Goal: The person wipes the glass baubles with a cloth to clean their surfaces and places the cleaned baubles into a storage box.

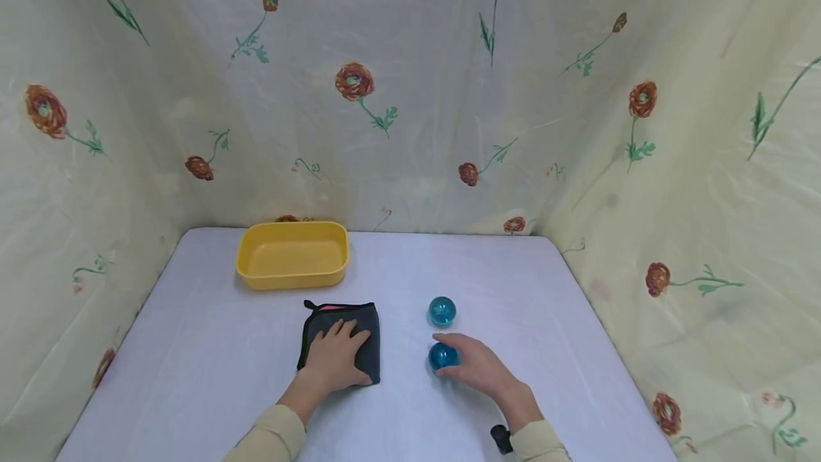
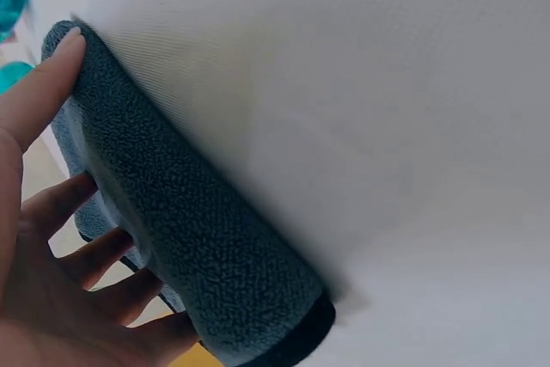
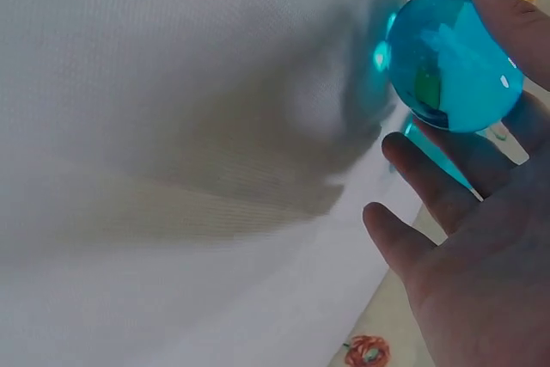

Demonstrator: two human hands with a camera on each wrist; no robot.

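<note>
A folded dark grey-blue towel cloth (image 1: 368,337) with black trim and a corner loop lies on the table. My left hand (image 1: 335,358) rests on it with spread fingers; in the left wrist view the thumb (image 2: 47,83) lies along one end of the fluffy fabric (image 2: 189,212). Over to the right, my right hand (image 1: 477,366) holds a clear blue ball (image 1: 442,357) between thumb and fingers. The right wrist view shows that ball (image 3: 455,62) against the thumb, with the outer fingers extended apart from it. A second blue ball (image 1: 442,311) sits just beyond the held one.
A yellow rectangular tub (image 1: 291,281) stands at the back left of the white-covered table (image 1: 513,284). Flower-printed sheeting (image 1: 423,127) hangs behind the table and along both sides. A small black object (image 1: 501,439) is at the right wrist.
</note>
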